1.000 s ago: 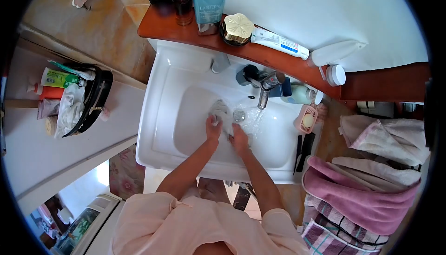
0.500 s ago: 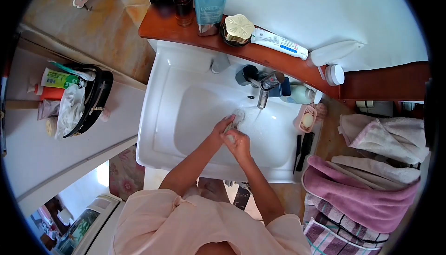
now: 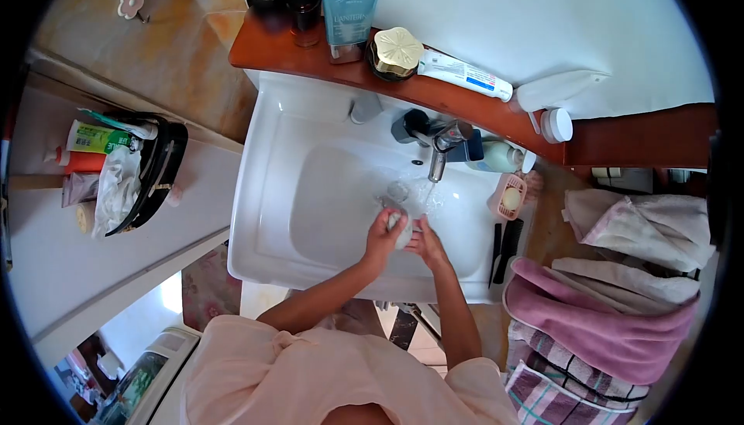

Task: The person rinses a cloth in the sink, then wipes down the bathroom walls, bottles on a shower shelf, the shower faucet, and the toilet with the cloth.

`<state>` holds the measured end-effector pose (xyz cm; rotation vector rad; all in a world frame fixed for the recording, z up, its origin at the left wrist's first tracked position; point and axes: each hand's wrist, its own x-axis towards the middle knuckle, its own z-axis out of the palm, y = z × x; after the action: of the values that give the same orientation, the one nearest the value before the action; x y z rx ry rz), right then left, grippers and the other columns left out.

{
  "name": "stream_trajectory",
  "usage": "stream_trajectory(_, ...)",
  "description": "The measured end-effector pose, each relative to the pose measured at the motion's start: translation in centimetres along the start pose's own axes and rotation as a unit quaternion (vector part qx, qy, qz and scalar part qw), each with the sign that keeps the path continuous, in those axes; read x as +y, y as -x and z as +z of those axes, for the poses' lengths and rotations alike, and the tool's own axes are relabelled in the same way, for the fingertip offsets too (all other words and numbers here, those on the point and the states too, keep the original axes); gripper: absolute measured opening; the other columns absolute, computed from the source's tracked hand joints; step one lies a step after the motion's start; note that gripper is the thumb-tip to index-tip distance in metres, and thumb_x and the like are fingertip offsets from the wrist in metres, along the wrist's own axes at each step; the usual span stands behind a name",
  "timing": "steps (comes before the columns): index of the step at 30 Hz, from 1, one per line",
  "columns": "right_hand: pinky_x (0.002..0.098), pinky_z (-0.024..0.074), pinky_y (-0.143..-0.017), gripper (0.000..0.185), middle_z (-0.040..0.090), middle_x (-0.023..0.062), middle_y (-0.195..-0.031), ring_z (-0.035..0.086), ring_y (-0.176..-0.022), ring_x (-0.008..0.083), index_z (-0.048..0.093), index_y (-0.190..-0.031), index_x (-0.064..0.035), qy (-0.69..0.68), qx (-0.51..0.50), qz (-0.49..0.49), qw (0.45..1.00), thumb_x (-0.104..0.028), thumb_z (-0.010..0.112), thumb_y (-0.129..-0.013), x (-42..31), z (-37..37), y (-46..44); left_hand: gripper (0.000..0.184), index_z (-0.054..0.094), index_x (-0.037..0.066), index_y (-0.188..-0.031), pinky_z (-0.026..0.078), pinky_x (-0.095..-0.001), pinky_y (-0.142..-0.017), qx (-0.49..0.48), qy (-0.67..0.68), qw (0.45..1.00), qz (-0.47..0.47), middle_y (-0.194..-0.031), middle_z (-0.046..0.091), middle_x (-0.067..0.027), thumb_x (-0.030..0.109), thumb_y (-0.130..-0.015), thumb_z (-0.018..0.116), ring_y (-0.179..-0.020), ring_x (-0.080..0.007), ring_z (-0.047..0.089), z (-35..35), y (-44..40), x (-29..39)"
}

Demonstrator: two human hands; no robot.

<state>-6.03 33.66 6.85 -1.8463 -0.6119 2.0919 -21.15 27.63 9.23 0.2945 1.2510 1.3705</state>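
Over the white basin (image 3: 318, 239), my left hand (image 3: 380, 239) is closed round a pale, whitish oval thing (image 3: 400, 230); its exact kind is unclear. My right hand (image 3: 428, 244) is just to the right, fingers stretched toward the pale thing and thumb raised; I cannot tell whether the fingertips touch it. Water runs from the chrome faucet (image 3: 438, 163) beyond both hands, and splashes around the drain (image 3: 397, 191).
A pink soap dish (image 3: 498, 206) with a pale bar of soap, a black comb (image 3: 508, 251) and a pump bottle (image 3: 500, 157) stand at the right rim. A wooden shelf (image 3: 341, 76) bears cosmetics and a toothpaste tube (image 3: 465, 73). Towels (image 3: 604, 301) hang at right.
Both hands have moved toward me and come apart; they were pressed together around the pale thing. My right hand has shifted right and its fingers have opened out.
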Motion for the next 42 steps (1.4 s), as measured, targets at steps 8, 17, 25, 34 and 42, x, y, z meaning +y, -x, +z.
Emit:
stream_trajectory(8, 0.0259, 0.0461, -0.079, 0.04, 0.063, 0.0046, -0.095, 0.057, -0.087, 0.0134, 0.055, -0.117, -0.0032, 0.141, -0.016, -0.283, 0.949, -0.001, 0.066, -0.079, 0.4, 2.3, -3.7, 0.029, 0.052, 0.015, -0.11, 0.044, -0.0324, -0.081, 0.113, 0.096, 0.981, -0.128, -0.096, 0.049, 0.0027, 0.032, -0.089, 0.065, -0.086, -0.0105, 0.047, -5.0, 0.2, -3.0)
stream_trajectory(17, 0.0443, 0.0491, -0.077, 0.063, 0.062, 0.0224, -0.099, 0.061, -0.092, 0.0372, 0.045, -0.127, -0.0037, 0.498, 0.209, -0.495, 0.681, -0.022, 0.074, -0.074, 8.0, 2.8, -10.6, 0.062, 0.026, 0.029, -0.14, 0.039, -0.0644, -0.089, 0.2, 0.091, 0.927, -0.304, -0.136, 0.037, -0.0069, 0.037, -0.09, 0.061, -0.113, -0.0363, 0.041, -6.1, -4.4, -9.3)
stream_trajectory(25, 0.039, 0.0501, -0.069, 0.057, 0.061, 0.0141, -0.102, 0.061, -0.081, 0.0329, 0.049, -0.126, -0.009, 0.329, 0.134, -0.482, 0.801, 0.007, 0.064, -0.073, 4.1, 4.3, -4.1, 0.055, 0.039, 0.02, -0.134, 0.046, -0.0587, -0.085, 0.091, 0.172, 0.91, -0.365, -0.128, 0.049, -0.0113, 0.044, -0.089, 0.06, -0.108, -0.0356, 0.053, -5.7, -4.9, -7.0)
stream_trajectory(34, 0.0371, 0.0491, -0.066, 0.014, 0.063, 0.0138, -0.086, 0.061, -0.075, 0.0318, 0.063, -0.092, -0.0051, 0.407, -0.012, -0.54, 0.736, -0.007, 0.068, -0.079, 1.4, 8.6, 6.8, 0.031, 0.059, 0.006, -0.106, 0.053, -0.0427, -0.08, -0.216, 0.364, 0.836, -0.35, -0.095, 0.066, -0.0131, 0.032, -0.089, 0.062, -0.089, -0.0272, 0.065, -5.6, -6.6, -3.6)
stream_trajectory(42, 0.026, 0.0381, -0.055, 0.03, 0.051, -0.0018, -0.064, 0.042, -0.058, 0.0083, 0.058, -0.072, -0.0015, 0.02, 0.111, -0.378, 0.919, -0.021, 0.057, -0.095, 2.7, 6.6, -1.6, 0.038, 0.058, 0.004, -0.112, 0.05, -0.0317, -0.07, 0.115, 0.198, 0.937, -0.265, -0.102, 0.064, -0.0086, 0.031, -0.087, 0.065, -0.087, -0.0195, 0.062, -1.5, -5.7, -5.5)
